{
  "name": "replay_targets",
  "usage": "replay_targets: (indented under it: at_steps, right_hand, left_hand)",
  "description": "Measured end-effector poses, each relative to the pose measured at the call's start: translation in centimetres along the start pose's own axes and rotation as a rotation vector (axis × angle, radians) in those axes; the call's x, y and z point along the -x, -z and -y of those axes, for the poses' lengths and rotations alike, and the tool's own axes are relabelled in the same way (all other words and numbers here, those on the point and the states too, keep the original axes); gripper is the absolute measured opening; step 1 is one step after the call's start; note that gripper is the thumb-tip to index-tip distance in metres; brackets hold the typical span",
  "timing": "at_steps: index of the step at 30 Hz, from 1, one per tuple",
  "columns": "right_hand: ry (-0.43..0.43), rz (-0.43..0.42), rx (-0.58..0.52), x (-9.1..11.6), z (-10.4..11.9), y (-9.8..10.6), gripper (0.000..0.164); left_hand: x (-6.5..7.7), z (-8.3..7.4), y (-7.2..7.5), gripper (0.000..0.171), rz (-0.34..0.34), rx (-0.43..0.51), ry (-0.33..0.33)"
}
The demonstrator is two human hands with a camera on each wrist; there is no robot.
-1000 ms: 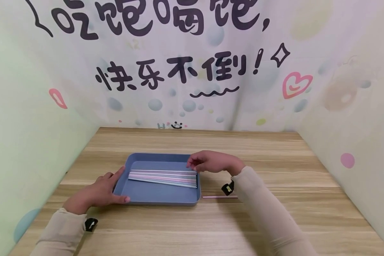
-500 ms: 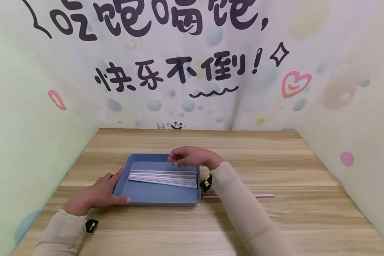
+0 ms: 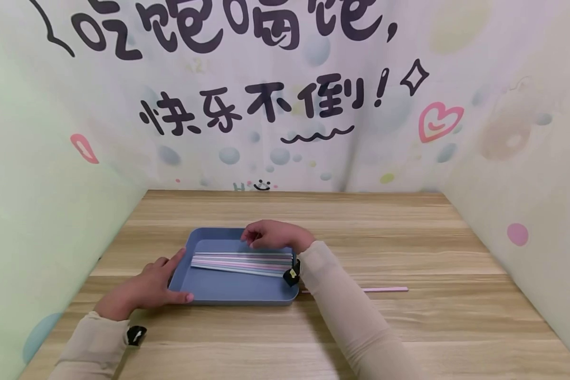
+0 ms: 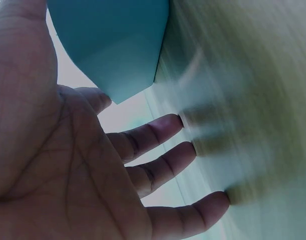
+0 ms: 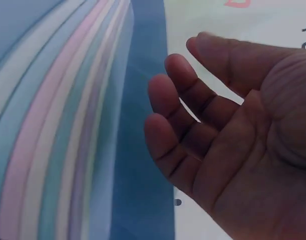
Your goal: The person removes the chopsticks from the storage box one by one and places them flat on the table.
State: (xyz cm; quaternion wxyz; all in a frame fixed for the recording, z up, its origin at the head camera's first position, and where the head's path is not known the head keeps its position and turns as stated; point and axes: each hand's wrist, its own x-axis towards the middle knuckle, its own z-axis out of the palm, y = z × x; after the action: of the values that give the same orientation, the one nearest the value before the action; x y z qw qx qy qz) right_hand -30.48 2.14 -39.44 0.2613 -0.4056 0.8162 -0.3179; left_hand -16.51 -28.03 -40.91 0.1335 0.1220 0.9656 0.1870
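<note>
A blue rectangular tray (image 3: 239,293) lies on the table with several pastel chopsticks (image 3: 239,262) side by side in it. My left hand (image 3: 144,285) rests at the tray's left end, its thumb at the front rim and index finger along the left edge. In the left wrist view the other fingers (image 4: 178,160) are spread, their tips down at the table. Over the tray's back right part hovers my right hand (image 3: 271,234); its fingers (image 5: 165,95) are loosely curled and hold nothing. A single pink chopstick (image 3: 389,289) lies right of the tray, partly hidden by the right sleeve.
The wooden table (image 3: 385,227) meets a printed backdrop (image 3: 389,158) at its far edge. Side walls (image 3: 518,174) close in the left and right. A black band with a small device (image 3: 136,335) sits at the left wrist, and another at the right.
My right hand has moved left, from the tray's right edge to over its back part. The left hand, the tray and the chopsticks have stayed in place.
</note>
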Motion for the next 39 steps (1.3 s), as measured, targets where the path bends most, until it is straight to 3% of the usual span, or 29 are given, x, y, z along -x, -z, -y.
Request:
replay_targets:
  at_steps: [19,39]
  right_hand:
    - [-0.119,0.017,0.154,-1.3,0.1,-2.3,0.022]
    - [-0.107,0.007,0.255,-1.3,0.4,-2.9,0.019]
  left_hand:
    - [0.2,0.3,0.2,0.117,-0.009,0.001,-0.020]
    - [0.0,0.3,0.0,0.118,0.003,0.012,-0.005]
